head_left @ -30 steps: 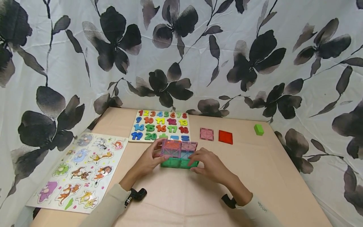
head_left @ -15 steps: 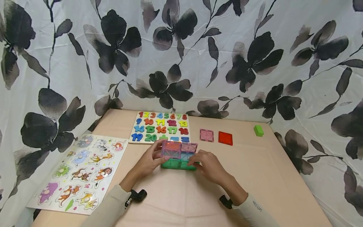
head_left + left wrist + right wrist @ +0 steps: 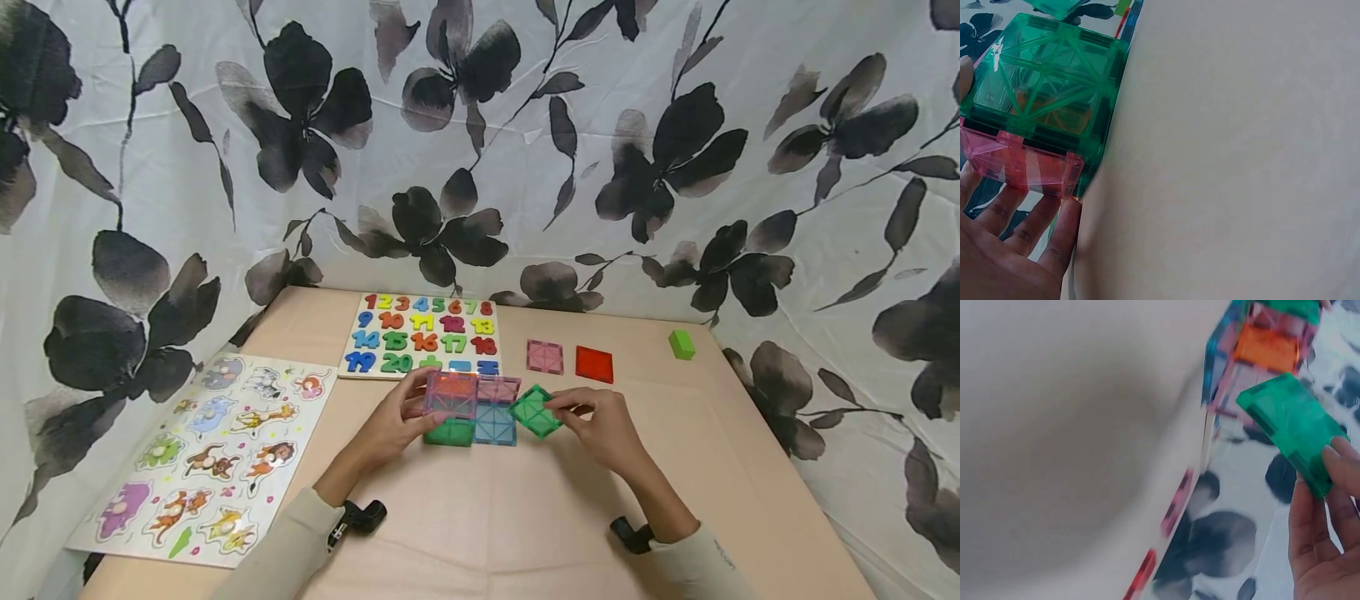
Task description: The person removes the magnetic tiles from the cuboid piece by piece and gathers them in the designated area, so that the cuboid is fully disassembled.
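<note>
My left hand [image 3: 393, 421] grips the left end of a box-like structure of see-through magnetic tiles [image 3: 452, 392], thumb in front and fingers behind. The structure has pink tiles on top, a green tile [image 3: 1054, 75] at the front left and a blue tile [image 3: 495, 423] at the front right. An orange tile [image 3: 1266, 350] shows on it in the right wrist view. Just right of the structure, my right hand [image 3: 603, 421] pinches a loose green magnetic tile [image 3: 534, 412] by its corner between thumb and fingers. The tile is turned cornerwise and apart from the structure.
Behind the structure lies a number puzzle board [image 3: 442, 323]. An animal puzzle board [image 3: 217, 450] covers the table's left side. A pink tile [image 3: 544, 357] and a red tile [image 3: 594, 364] lie behind the right hand; a green block [image 3: 682, 344] stands at the far right.
The right hand has pulled the green tile off the structure's front right and moved it rightward, showing the blue tile there. The left hand keeps its grip in place.
</note>
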Demonstrator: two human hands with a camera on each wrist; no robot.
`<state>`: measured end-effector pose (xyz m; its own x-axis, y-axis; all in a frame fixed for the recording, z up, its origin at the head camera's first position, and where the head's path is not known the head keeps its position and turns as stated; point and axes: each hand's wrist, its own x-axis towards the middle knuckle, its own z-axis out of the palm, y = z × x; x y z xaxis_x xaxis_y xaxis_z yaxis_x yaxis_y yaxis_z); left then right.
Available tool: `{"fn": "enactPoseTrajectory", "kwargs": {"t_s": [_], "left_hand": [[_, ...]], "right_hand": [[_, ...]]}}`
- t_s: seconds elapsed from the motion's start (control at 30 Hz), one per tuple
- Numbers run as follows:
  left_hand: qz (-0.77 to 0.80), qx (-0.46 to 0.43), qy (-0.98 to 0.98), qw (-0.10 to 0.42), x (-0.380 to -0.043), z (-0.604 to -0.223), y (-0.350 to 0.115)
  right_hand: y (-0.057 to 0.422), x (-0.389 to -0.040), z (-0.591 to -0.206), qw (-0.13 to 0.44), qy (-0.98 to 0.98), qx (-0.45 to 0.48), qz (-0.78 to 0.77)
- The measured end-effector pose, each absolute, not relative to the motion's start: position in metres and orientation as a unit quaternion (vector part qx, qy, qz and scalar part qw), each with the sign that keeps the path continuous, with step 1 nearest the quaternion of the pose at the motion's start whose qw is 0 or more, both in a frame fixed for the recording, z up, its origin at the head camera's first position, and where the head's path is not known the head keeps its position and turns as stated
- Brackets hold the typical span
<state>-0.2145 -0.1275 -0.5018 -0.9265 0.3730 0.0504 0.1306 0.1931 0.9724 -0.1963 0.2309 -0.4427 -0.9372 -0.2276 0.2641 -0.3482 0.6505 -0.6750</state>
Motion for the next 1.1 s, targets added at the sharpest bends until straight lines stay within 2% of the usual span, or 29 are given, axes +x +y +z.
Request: {"fn": "enactPoseTrajectory", "kwargs": {"t_s": [0.37,0.7,1.1], "left_hand": [[0.616,0.161,0.765,0.100,-0.214,-0.501,-0.128],[0.620,0.165,0.761,0.100,-0.213,-0.499,-0.127],[0.622,0.156,0.760,0.107,-0.214,-0.499,-0.127]], "right_hand": [[0.305,-0.222,-0.440,0.039,-0.850,-0.020,0.525],[0.354,-0.250,-0.453,0.045,-0.798,-0.109,0.591],[0.389,-0.282,-0.471,0.020,-0.763,-0.210,0.611]]}}
